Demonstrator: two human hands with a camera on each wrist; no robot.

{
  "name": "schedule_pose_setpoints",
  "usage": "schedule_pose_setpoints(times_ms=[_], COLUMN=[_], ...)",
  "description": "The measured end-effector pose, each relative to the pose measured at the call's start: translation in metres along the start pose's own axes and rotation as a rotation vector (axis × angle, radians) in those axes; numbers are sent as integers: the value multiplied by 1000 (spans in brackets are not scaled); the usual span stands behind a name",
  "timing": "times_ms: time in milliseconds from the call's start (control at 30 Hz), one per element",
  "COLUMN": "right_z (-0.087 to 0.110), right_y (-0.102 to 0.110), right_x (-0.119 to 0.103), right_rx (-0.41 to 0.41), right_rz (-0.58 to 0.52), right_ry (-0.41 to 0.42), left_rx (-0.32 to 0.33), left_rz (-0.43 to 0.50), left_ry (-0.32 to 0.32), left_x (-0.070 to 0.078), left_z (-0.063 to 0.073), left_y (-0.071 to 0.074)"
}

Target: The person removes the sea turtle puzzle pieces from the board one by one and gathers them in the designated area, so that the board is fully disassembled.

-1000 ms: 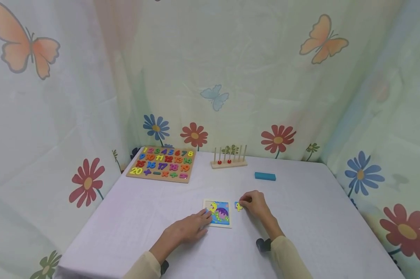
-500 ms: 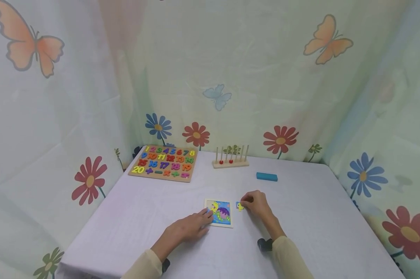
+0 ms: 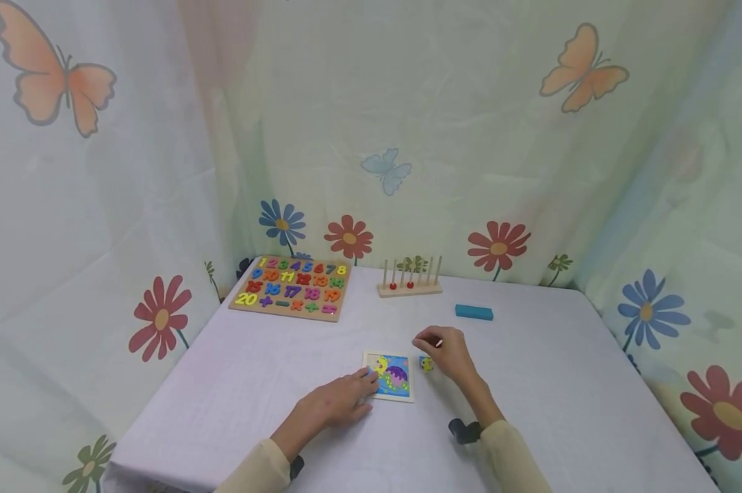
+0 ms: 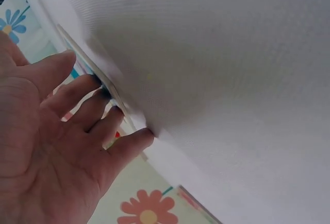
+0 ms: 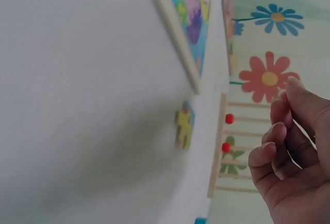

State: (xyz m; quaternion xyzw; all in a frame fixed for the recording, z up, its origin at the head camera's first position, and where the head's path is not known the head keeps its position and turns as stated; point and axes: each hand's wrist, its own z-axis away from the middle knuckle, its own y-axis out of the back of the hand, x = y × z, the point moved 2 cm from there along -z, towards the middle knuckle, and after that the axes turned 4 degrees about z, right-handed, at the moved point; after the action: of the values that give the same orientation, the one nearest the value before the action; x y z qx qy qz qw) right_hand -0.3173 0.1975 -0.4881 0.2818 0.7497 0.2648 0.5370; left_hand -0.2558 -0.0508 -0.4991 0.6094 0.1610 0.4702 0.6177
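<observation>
A small square jigsaw puzzle [image 3: 394, 385] in a pale wooden frame lies on the table, showing a yellow creature with a purple and pink shell on blue. My left hand [image 3: 340, 397] rests its fingers on the puzzle's left side; the left wrist view has the extended fingers [image 4: 142, 139] at the frame's edge. To the right of the puzzle lies a loose yellow and blue puzzle piece [image 3: 426, 363]. Just above that piece is my right hand [image 3: 448, 352], fingers loosely curled, thumb close to the index fingertip. In the right wrist view, the piece [image 5: 184, 127] lies apart from the hand.
Toward the back left lies a number board [image 3: 291, 287] with coloured numerals and signs. A wooden bead rack [image 3: 410, 290] with two red beads stands at the back. A teal block [image 3: 474, 312] lies right of it. Flowered curtains [image 3: 309, 103] enclose the table.
My right hand has let go of the loose puzzle piece and lifted slightly away from it, up and left. The piece stays on the table. My left hand keeps its place on the puzzle.
</observation>
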Motion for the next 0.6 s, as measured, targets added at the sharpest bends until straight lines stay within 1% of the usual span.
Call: schedule_pose_setpoints(times_ms=[100, 200, 400, 500, 600], right_z=[-2, -3, -2, -1, 0], right_y=[-3, -11, -30, -38, -42], right_x=[-10, -18, -25, -24, -23], right_rx=[-20, -50, -133, -174, -187], right_rz=[-13, -16, -4, 0, 1], right_ry=[2, -6, 8, 9, 15], left_rx=[21, 59, 148, 162, 165], left_rz=[-3, -27, -89, -107, -116], left_ry=[28, 51, 45, 43, 42], left_x=[2, 5, 10, 11, 11], left_z=[-1, -3, -9, -10, -11], left_y=[1, 1, -2, -4, -4])
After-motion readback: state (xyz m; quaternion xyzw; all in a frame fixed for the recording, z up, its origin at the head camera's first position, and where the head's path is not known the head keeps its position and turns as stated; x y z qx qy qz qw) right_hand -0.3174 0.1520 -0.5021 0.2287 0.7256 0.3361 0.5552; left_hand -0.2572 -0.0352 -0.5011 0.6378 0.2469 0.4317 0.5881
